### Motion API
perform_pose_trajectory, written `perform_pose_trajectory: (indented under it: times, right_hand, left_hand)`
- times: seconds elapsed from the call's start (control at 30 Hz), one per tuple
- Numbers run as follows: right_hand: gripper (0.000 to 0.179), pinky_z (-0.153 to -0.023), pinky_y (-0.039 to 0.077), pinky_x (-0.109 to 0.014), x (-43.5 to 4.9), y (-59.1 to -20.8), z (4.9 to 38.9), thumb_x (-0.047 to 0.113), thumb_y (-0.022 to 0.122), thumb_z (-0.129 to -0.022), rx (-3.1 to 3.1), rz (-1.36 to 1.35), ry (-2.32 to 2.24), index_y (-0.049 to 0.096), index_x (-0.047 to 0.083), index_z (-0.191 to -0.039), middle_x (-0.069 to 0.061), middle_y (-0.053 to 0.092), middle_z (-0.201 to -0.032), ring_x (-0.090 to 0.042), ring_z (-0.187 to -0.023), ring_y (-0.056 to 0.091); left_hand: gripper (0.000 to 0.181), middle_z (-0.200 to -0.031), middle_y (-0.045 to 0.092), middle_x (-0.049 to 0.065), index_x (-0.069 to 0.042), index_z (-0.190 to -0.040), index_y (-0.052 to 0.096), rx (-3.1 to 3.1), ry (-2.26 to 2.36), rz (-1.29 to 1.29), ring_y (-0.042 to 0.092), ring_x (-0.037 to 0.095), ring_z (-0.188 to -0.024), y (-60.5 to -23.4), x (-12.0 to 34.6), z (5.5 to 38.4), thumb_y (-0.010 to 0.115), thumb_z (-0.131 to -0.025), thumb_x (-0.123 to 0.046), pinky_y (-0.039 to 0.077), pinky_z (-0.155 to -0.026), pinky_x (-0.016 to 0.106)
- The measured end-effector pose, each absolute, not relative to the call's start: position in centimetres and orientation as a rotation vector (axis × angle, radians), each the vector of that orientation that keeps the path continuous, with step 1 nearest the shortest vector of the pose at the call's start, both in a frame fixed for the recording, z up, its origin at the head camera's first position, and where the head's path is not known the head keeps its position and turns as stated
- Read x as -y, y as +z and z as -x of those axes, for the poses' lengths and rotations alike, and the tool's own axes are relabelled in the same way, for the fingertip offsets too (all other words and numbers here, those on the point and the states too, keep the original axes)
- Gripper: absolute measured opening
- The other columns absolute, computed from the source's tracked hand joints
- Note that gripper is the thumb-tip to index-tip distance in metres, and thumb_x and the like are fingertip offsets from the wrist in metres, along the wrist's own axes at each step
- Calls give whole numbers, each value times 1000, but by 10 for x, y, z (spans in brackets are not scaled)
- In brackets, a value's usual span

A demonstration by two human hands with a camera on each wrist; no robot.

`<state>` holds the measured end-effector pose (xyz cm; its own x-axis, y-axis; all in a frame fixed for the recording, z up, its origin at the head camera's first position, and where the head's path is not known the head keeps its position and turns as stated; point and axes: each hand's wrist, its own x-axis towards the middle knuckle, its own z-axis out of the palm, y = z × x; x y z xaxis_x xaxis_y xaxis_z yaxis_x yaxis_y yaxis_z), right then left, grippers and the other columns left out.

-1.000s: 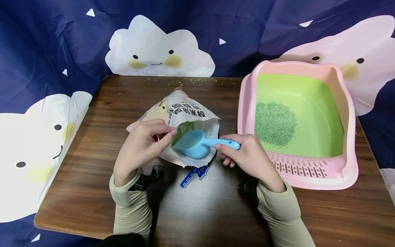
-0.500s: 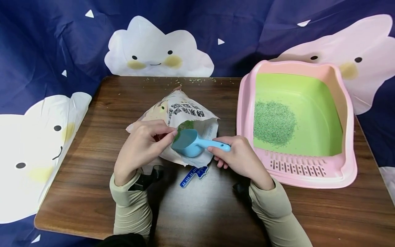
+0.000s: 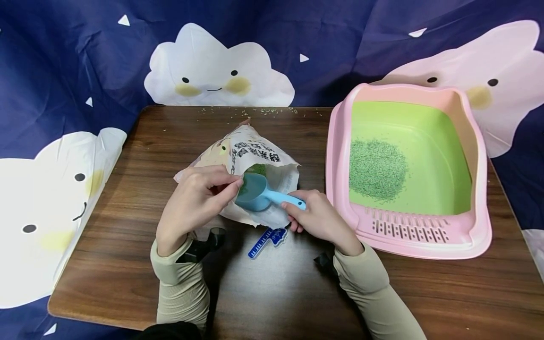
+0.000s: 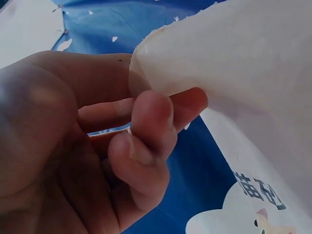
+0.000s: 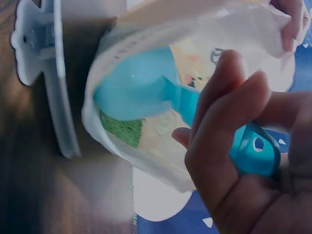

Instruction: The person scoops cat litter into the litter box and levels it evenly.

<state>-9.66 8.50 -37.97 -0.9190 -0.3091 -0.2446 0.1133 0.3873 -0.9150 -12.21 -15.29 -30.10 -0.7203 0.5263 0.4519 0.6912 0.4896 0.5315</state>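
Observation:
A white printed bag (image 3: 259, 151) of green cat litter lies on the table, its mouth facing the person. My left hand (image 3: 197, 200) pinches the left edge of that mouth; in the left wrist view the bag's white film (image 4: 195, 53) passes between thumb and fingers. By its handle my right hand (image 3: 318, 215) grips a light blue scoop (image 3: 254, 193). The scoop's bowl is inside the bag's mouth, tilted towards the left. In the right wrist view, green litter pellets (image 5: 122, 130) show beside the scoop (image 5: 139, 87) within the bag.
To the right stands a pink litter box (image 3: 337, 160) with a green inside and a heap of green pellets (image 3: 378, 170). A blue bag clip (image 3: 265, 241) lies just in front of the bag. Loose pellets (image 3: 272, 111) are scattered along the table's back edge.
My right hand has moved left and pushed the scoop deeper into the bag's mouth. The left hand keeps its place at the bag's edge.

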Motion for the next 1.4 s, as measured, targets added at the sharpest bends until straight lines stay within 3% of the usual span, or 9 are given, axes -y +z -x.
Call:
perform_pose_trajectory:
  times: [0.23,0.43,0.67,1.13,1.4]
  right_hand:
    - [23,-51,50,-46,-73,-396,100,21,53,-90,-2141,219,-1570,58,-2,-92,-14,61,-68,-19,-50,60]
    - [22,-51,49,-47,-69,-402,104,20,53,-90,-2146,222,-1584,59,0,-94,-9,58,-66,-17,-48,57]
    - [22,-44,42,-24,-59,-399,109,19,51,-90,-2152,255,-1639,58,-1,-98,-8,54,-65,-14,-48,50]
    - [28,-44,37,-19,-40,-412,117,18,49,-92,-1902,72,-1865,52,-9,-99,-5,53,-69,-10,-51,47]
    - [27,-42,35,-17,-42,-411,119,18,50,-91,-1911,57,-1896,55,-6,-102,-4,54,-67,-8,-49,46]
  left_hand:
    - [12,-60,45,-11,-14,-82,71,2460,-1052,1042,38,-1,-54,-301,154,123,59,-83,-13,28,-51,12]
    - [12,-59,44,-11,-14,-83,71,2444,-1046,1037,38,-1,-54,-301,154,123,59,-83,-12,27,-51,12]
    - [13,-59,45,-12,-15,-83,71,2457,-1036,1021,38,-2,-54,-299,154,123,58,-84,-13,28,-51,11]
    - [12,-59,46,-11,-14,-81,71,2427,-1045,1003,38,-1,-52,-301,154,124,59,-82,-11,28,-50,12]
    - [14,-57,44,-11,-17,-71,67,2397,-1085,907,37,0,-52,-299,152,124,60,-82,-11,27,-48,13]
